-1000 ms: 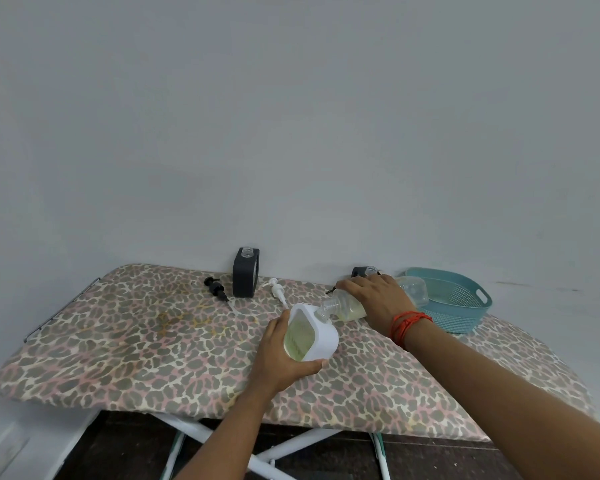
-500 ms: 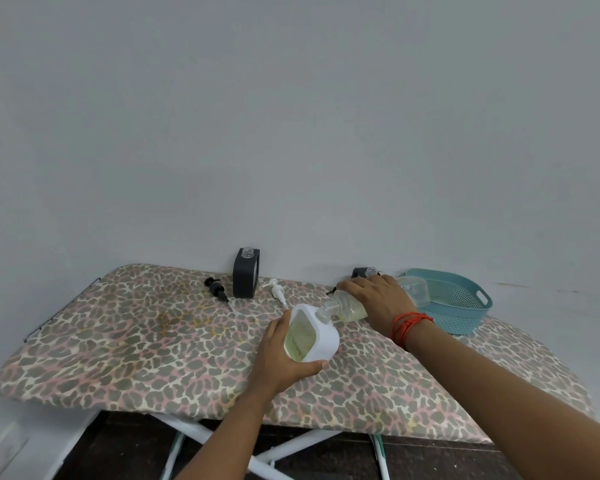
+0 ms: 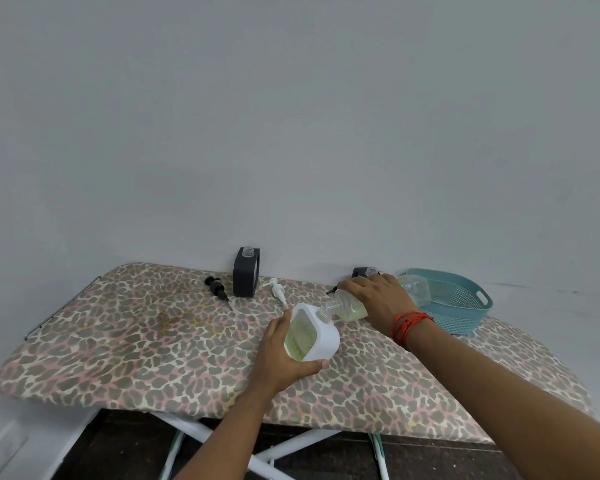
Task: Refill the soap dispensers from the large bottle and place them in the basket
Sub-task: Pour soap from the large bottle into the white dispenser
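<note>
My left hand [image 3: 280, 358] grips a white soap dispenser [image 3: 314, 332] with a clear window showing yellow-green liquid, tilted a little to the right. My right hand [image 3: 378, 299] holds the large clear bottle [image 3: 352, 308] tipped on its side, its neck at the dispenser's open top. Pale yellow soap lies in the bottle's lower half. A black dispenser [image 3: 246, 271] stands uncapped at the back. Another dark dispenser [image 3: 361, 271] shows partly behind my right hand. The teal basket [image 3: 465, 299] sits at the right, nothing visible in it.
A black pump head [image 3: 217, 288] and a white pump head [image 3: 278, 289] lie on the leopard-print ironing board [image 3: 118, 341] near the black dispenser. A grey wall rises right behind the board. The board's white legs and dark floor show below.
Both hands hold nearly the same pose. The liquid level in the white dispenser's window looks slightly higher.
</note>
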A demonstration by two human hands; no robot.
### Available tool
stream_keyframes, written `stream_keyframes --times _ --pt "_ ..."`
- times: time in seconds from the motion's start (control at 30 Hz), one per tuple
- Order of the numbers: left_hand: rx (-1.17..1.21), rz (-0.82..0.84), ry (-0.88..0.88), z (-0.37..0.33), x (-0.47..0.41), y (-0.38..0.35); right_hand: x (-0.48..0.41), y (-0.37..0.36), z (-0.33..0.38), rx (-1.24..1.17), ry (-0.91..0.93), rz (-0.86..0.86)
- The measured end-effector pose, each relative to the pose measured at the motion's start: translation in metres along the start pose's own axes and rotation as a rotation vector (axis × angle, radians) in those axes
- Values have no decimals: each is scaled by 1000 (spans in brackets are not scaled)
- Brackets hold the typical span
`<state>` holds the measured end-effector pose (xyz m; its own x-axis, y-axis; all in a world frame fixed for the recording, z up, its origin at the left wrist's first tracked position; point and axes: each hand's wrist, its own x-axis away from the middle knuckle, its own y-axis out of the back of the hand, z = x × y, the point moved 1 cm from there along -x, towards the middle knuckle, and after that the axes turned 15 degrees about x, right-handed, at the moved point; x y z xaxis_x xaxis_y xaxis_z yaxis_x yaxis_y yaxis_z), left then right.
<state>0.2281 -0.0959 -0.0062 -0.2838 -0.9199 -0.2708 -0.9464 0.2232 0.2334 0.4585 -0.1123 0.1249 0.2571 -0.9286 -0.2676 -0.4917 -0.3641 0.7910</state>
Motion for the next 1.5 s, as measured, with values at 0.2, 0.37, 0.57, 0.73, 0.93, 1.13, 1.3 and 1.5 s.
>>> stream_keyframes --times 0.2,0.37,0.57,0.73,0.93,1.13,1.3,1.5 --pt "-6 -3 7 2 0 0 0 2 0 12 3 5" --pt "-1 0 -9 2 0 0 1 2 0 8 5 0" --pt "11 0 -15 1 0 0 1 4 1 13 1 -6" --pt "14 -7 -19 1 0 0 4 4 2 2 -8 4" --pt "20 -13 -4 2 1 0 7 1 5 -126 -54 93" --pt "29 -5 0 3 0 1 20 -2 -2 -662 -307 69" --pt "53 -11 -14 3 1 1 45 -19 -5 -1083 -595 -47" --pt "41 -24 -6 6 0 1 75 -42 10 -1392 -878 -217"
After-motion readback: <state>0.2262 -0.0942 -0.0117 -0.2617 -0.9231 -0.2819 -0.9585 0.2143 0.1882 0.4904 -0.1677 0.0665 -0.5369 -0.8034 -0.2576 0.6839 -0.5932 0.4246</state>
